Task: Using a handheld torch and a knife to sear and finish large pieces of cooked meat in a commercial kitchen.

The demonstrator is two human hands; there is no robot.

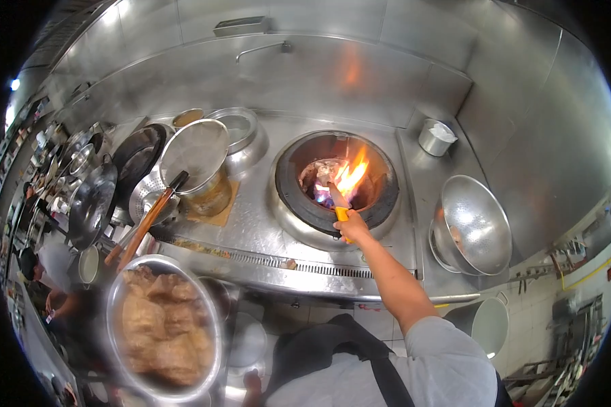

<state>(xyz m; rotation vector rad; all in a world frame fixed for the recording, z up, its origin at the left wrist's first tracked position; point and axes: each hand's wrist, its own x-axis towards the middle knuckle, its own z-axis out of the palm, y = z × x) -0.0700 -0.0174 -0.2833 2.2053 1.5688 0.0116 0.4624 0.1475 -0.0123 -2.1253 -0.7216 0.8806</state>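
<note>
My right hand [353,227] is closed on the yellow handle of a knife-like metal tool [341,203]. Its blade reaches over the rim of a round wok burner [285,191] into orange and blue flames [350,178]; the tip is hard to make out in the fire. Down at the bottom of the view, my left hand [252,381] is low beside my body, blurred and dark, so its fingers cannot be read. Left of my body, a large metal bowl [111,310] holds brown, folded pieces of what looks like food.
A round strainer [196,152] rests on a stained pot [211,201], near wooden-handled utensils [145,229]. Woks [92,203] stand farther left. A perforated colander [476,224] and a small metal pot [434,142] are at right. At far left is another person [53,274].
</note>
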